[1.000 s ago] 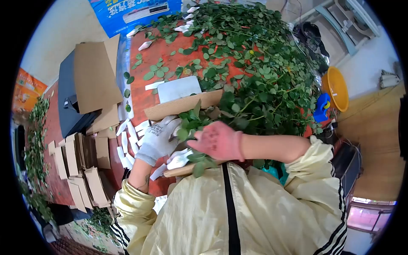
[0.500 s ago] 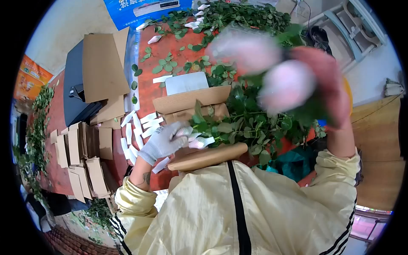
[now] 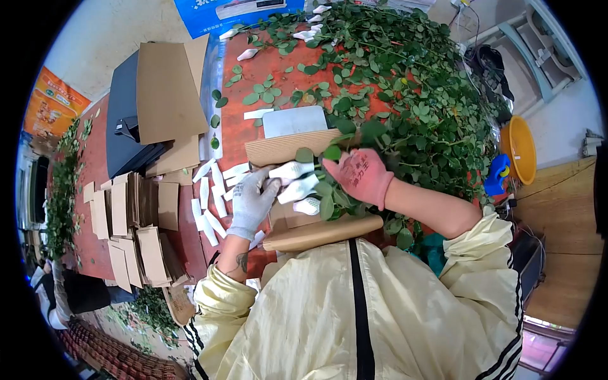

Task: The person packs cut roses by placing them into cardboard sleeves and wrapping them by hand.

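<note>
Three sleeved flower heads [image 3: 297, 188] lie close together over the brown cardboard wrap [image 3: 323, 233], between its ribbed far side [image 3: 278, 149] and the rounded near side by the person's jacket [image 3: 304, 310]. The raised sides seem to keep the bunch from spreading sideways. All three heads point left, their leafy stems [image 3: 326, 201] running right, probably so that the tips can be lined up evenly.

The left grip [image 3: 252, 199], in a pale grey glove, is bent around the tips, its fingertips at the ends of the upper two; I cannot tell whether it pinches them or merely steadies them. The right grip [image 3: 362, 177], in a pink glove, is over the stems just beyond the heads, a place that suits guiding them from behind; its fingers are partly hidden, so I cannot tell how firmly it is closed.

Loose white sleeves [image 3: 204, 193] lie on the red tabletop [image 3: 272, 58] near the left grip, presumably for easy reach, while the leafy heap [image 3: 418, 88] spreads across the far right.

The heads look slim and tapered, pale white with a netted surface; the lowest shows a faint greenish tint. Dark green, oval leaves crowd the stems behind them
</note>
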